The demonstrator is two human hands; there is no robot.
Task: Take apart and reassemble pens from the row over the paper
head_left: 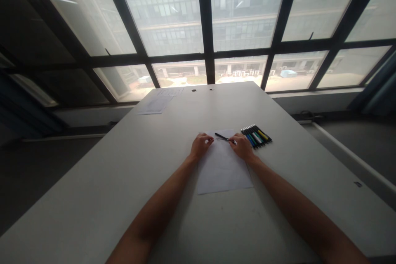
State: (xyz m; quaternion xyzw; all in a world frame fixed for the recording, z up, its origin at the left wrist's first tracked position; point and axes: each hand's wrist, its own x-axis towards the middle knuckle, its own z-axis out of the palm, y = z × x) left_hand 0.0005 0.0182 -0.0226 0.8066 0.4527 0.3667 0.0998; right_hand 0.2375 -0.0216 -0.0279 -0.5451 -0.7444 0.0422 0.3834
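On a white sheet of paper [225, 173] both hands rest near its far edge. My left hand [200, 146] is closed in a pinch over the sheet's left side; what its fingertips hold, if anything, is too small to make out. With its fingers closed, my right hand [243, 147] grips a slim dark pen-like thing [232, 141], whose thin tip points left. A short black piece [220, 135] slants just beyond that tip; I cannot tell whether the two are joined. Right beside my right hand lies a row of several dark pens [256, 136] with coloured bands.
The long white table [123, 181] reaches toward the windows [241, 8]. Printed sheets [154, 103] lie at its far left. Two small dark spots show near the far edge, and a small dark mark [358, 184] is at the right edge.
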